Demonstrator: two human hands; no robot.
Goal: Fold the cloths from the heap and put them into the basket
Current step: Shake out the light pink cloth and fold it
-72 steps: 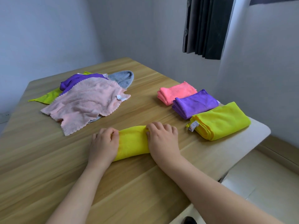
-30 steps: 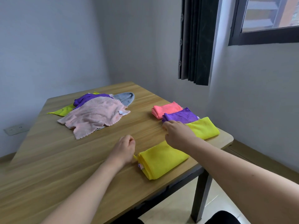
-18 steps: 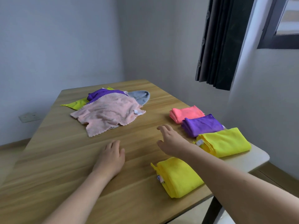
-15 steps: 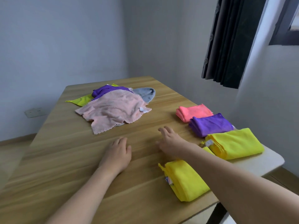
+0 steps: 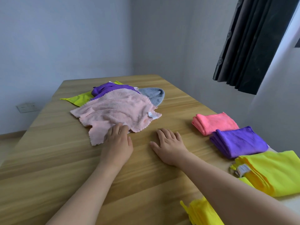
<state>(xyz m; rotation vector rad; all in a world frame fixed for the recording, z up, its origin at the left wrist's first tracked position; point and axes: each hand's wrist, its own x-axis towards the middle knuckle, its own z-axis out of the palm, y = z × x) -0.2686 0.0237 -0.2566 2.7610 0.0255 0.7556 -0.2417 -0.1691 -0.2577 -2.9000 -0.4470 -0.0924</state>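
A wooden table [image 5: 48, 159]: the left hand [image 5: 117, 144] rests flat-fingered on a pink cloth [image 5: 116, 111]; the right hand [image 5: 169, 146] lies open, holding nothing.

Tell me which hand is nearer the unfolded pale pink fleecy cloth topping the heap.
Left. The left hand has its fingertips on the near edge of the pale pink fleecy cloth; the right hand lies flat on the wooden table, apart from it.

Light wooden table top [image 5: 48, 168] with streaked grain and a smooth, faintly sheened finish. Pale pink cloth [image 5: 116, 111]: soft, fuzzy terry with a scalloped edge. Folded purple cloth [image 5: 238, 142] and folded coral-pink cloth [image 5: 214, 122]: matt microfibre. Dark pleated curtain [image 5: 253, 43]: matt fabric.
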